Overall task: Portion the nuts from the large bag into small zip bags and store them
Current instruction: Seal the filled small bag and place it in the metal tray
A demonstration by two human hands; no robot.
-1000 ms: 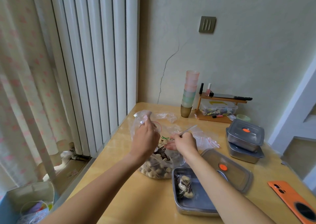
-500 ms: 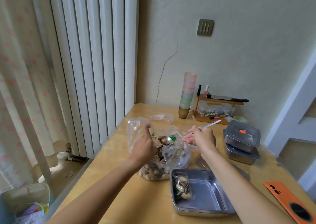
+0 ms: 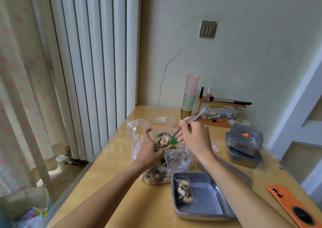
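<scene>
On the table (image 3: 156, 210) by the wall, near its left edge, sits the big bag (image 3: 156, 177), clear plastic, open at the top, with nuts and striped seeds heaped in its bottom. Just right of the bag and nearer the person lies a steel tray (image 3: 200, 217), and one filled, closed pouch (image 3: 183, 191) lies in the tray's end closest to the bag. Well right of the bag stand two lidded steel boxes (image 3: 244, 140), one on the other. Far right of the bag, at the table's near corner, lies an orange phone (image 3: 292, 206). Behind the bag rises a stack of cups (image 3: 190, 93). Over the bag's mouth the left hand (image 3: 149, 151) grips a small bag (image 3: 169, 146) with curled fingers, thumb up, peanuts showing in it. The right hand (image 3: 195, 138), close to the left but not touching it, pinches the handle of a spoon (image 3: 163, 138). The spoon's bowl, full of peanuts, hangs just above the small bag.
</scene>
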